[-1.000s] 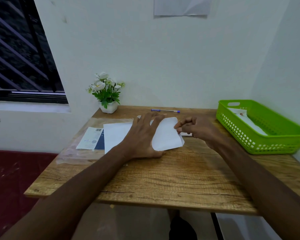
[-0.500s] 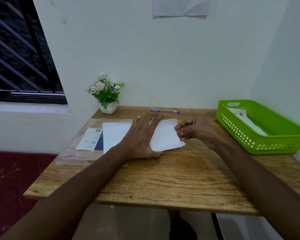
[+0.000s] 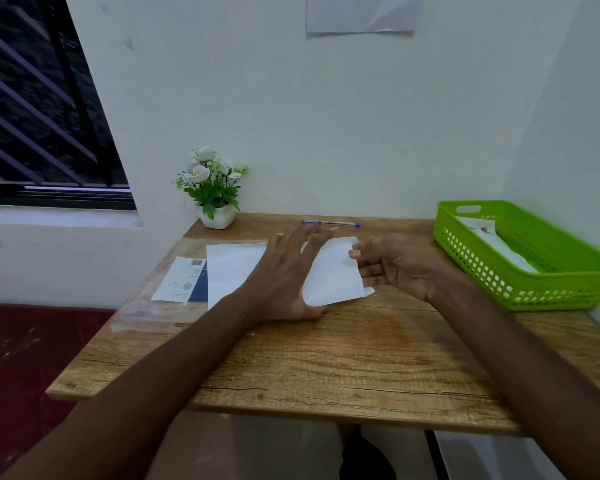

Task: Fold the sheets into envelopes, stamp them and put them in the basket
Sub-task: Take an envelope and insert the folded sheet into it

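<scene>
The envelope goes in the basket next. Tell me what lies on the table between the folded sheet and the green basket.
Only the right hand itself, holding the folded white paper sheet at its right edge. Past it, bare wooden table runs to the green plastic basket; its near wall must be cleared.

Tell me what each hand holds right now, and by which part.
The right hand pinches the folded sheet by its right edge, near the far corner. The left hand holds nothing; it presses flat on the sheet's left part.

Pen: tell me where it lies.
In the head view the pen lies at the table's far edge by the wall, right of the flower pot.
</scene>
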Motion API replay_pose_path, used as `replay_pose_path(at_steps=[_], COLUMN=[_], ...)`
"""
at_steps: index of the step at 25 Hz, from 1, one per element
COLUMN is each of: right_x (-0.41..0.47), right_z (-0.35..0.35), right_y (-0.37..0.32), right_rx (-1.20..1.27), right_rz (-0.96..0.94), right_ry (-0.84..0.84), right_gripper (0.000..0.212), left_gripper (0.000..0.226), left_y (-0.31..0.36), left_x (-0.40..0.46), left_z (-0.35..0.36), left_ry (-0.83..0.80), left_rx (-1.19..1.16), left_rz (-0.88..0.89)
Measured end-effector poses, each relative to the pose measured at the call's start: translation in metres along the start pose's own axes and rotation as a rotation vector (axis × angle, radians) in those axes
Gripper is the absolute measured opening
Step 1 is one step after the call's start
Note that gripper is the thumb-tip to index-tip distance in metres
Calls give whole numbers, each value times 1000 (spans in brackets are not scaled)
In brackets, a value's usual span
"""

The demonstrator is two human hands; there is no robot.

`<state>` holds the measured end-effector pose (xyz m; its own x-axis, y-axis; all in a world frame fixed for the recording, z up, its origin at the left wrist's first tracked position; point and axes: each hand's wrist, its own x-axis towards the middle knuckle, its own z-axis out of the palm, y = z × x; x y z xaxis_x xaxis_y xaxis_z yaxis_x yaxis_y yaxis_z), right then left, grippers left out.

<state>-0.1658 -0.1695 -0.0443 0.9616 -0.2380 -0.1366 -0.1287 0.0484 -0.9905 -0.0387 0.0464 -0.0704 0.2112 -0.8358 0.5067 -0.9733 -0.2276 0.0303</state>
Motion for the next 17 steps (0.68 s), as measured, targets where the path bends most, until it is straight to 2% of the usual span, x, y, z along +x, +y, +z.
replay_pose_path(at_steps=[4, 8, 12, 17], right_x=[0, 0, -3, -4], right_z=[12, 17, 23, 28], right_y=[4, 5, 8, 10], right_rx=[150, 247, 367, 376], right_rz=[35, 76, 124, 108], right_ry=[-69, -136, -281, -290], right_gripper=[46, 43, 49, 49], left_gripper=[120, 123, 125, 124], left_y=[0, -2, -2, -3], left_x=[0, 0, 1, 2], left_z=[0, 0, 1, 3], left_ry=[6, -1, 14, 58], left_rx=[-44, -76, -97, -121], left_rz=[-12, -14, 13, 44])
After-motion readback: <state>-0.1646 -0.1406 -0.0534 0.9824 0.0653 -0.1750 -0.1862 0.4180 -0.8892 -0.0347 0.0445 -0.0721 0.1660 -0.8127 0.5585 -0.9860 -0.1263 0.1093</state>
